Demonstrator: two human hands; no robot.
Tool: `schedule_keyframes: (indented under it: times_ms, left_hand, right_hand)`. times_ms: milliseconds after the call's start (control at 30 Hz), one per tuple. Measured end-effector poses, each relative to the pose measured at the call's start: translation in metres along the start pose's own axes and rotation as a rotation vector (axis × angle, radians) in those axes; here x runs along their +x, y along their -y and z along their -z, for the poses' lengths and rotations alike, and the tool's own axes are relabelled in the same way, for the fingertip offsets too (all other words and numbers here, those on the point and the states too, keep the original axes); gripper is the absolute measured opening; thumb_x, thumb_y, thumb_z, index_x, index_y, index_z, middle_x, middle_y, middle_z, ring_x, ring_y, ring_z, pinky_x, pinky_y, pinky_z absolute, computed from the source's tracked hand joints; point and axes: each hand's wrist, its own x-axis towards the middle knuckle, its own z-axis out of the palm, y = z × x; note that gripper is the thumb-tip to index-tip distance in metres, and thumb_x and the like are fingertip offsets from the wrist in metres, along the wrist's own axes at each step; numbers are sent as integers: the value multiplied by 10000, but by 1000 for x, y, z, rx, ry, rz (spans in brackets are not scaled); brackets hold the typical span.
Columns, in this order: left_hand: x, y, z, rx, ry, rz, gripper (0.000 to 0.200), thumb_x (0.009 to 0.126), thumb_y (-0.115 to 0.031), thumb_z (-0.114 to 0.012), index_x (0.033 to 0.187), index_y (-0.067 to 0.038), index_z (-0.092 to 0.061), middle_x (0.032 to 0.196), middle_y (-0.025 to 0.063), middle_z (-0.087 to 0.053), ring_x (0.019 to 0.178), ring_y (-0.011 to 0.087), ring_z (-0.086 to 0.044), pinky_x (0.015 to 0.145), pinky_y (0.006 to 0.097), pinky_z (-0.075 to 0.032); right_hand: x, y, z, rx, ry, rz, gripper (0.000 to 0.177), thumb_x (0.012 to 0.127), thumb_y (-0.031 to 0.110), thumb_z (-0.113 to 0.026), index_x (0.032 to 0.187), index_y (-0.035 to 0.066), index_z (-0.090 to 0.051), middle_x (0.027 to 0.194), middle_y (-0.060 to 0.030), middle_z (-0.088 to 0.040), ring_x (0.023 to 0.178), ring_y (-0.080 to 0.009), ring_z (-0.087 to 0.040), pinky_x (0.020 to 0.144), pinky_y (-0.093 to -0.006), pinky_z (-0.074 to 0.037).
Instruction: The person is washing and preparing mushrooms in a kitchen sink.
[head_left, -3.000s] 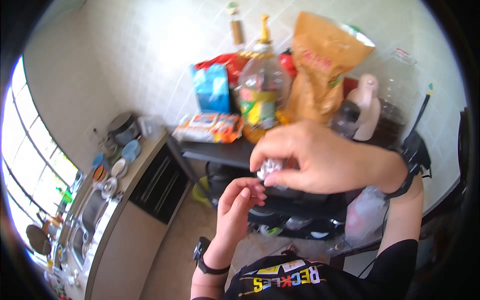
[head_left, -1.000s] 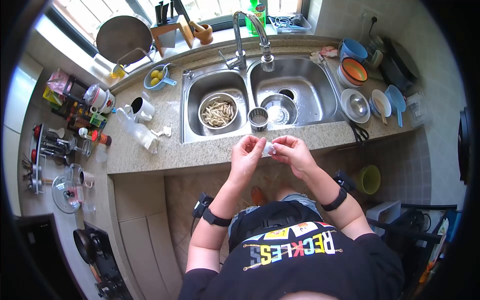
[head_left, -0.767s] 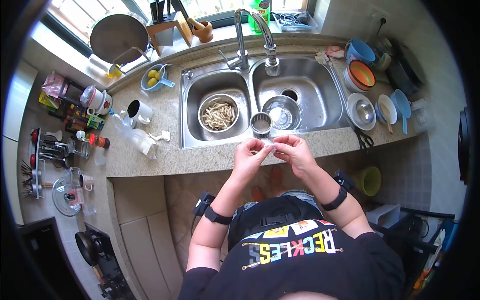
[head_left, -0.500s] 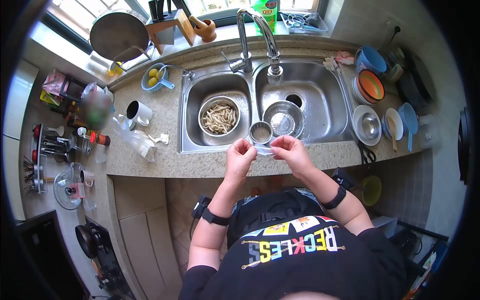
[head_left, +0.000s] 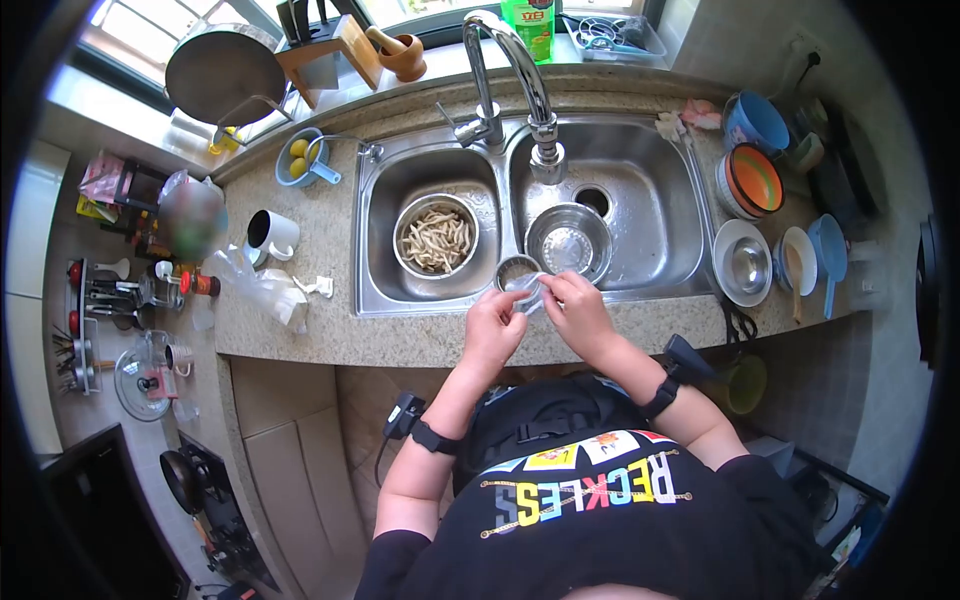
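L hand (head_left: 492, 325) & R hand (head_left: 577, 312) grips pinch wrapper (head_left: 535, 292); steel cup (head_left: 514, 270) just behind.

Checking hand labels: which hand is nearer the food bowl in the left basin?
Left. The left hand is just below-right of the food bowl in view. The right hand, pinching the same clear wrapper, is farther right, below the empty bowl.

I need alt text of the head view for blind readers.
Left hand and right hand pinch a clear wrapper over the front edge of the sink, beside a steel cup; a bowl of pale strips sits in one basin.
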Motion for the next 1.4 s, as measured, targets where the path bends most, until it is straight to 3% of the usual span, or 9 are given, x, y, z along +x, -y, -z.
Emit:
schedule_keyframes:
  times_ms: [67, 200, 333, 600, 900, 1133, 1233, 1300, 1400]
  left_hand:
    - [6, 5, -1, 135, -135, -104, 299, 652, -5, -542, 917, -26, -679, 596, 44, -458, 500, 121, -448, 490, 257, -378]
    - [17, 3, 7, 182, -157, -66, 360, 657, 5, -525, 987, -35, -663, 619, 72, -470, 506, 160, -473, 504, 286, -399]
    - [28, 28, 4, 280, -141, -172, 417, 649, 11, -523, 1041, -65, -643, 650, 82, -475, 522, 199, -483, 521, 312, -417]
    - [29, 57, 4, 431, -17, -94, 567, 603, 43, -520, 1133, -143, -599, 808, 93, -465, 782, 263, -510, 672, 372, -438]
    - [53, 76, -6, 446, 20, -77, 546, 650, 45, -539, 1145, -179, -588, 891, 92, -477, 865, 281, -510, 729, 371, -443]
    - [57, 82, -3, 367, 101, -14, 592, 623, 68, -522, 1168, -157, -577, 884, 109, -490, 836, 276, -522, 743, 346, -441]
    - [60, 95, -4, 286, 135, 22, 578, 623, 69, -533, 1165, -128, -570, 879, 92, -486, 774, 220, -539, 697, 312, -458]
    - [63, 105, -4, 55, 201, 189, 529, 621, 76, -554, 1127, -80, -563, 871, 61, -474, 695, 140, -532, 625, 258, -464]
    - [65, 118, -2, 5, 228, 152, 480, 616, 84, -577, 1077, -47, -548, 878, 41, -457, 640, 89, -500, 577, 217, -456]
  right_hand:
    - [5, -2, -7, -37, -13, 6, 315, 729, 29, -588, 1043, 16, -586, 799, -126, -552, 752, -292, -565, 673, -384, -461]
    - [5, 5, -18, -266, 73, -61, 371, 716, 54, -598, 1085, 38, -572, 796, -104, -561, 749, -272, -576, 665, -377, -467]
    - [-4, 4, -25, -354, 133, -153, 469, 691, 78, -611, 1154, 66, -537, 786, -82, -576, 744, -251, -595, 657, -367, -477]
    - [-10, -11, -43, -483, 177, -256, 552, 663, 89, -642, 1199, 90, -509, 790, -81, -589, 754, -240, -608, 667, -365, -482]
    - [5, -22, -52, -512, 165, -403, 594, 679, 108, -651, 1245, 157, -476, 806, -76, -593, 756, -257, -612, 670, -378, -485]
    - [4, -27, -57, -335, 163, -592, 524, 692, 99, -621, 1197, 205, -528, 811, -61, -608, 752, -237, -613, 662, -370, -482]
    - [4, -29, -58, -268, 103, -616, 475, 691, 82, -601, 1154, 180, -564, 757, -62, -611, 695, -226, -610, 624, -359, -480]
    - [3, -33, -61, -248, 83, -633, 448, 689, 71, -590, 1128, 159, -584, 711, -69, -609, 644, -223, -607, 593, -350, -480]
    - [-5, -45, -67, -84, 24, -592, 399, 695, 38, -588, 1090, 93, -588, 676, -81, -595, 612, -207, -594, 574, -323, -470]
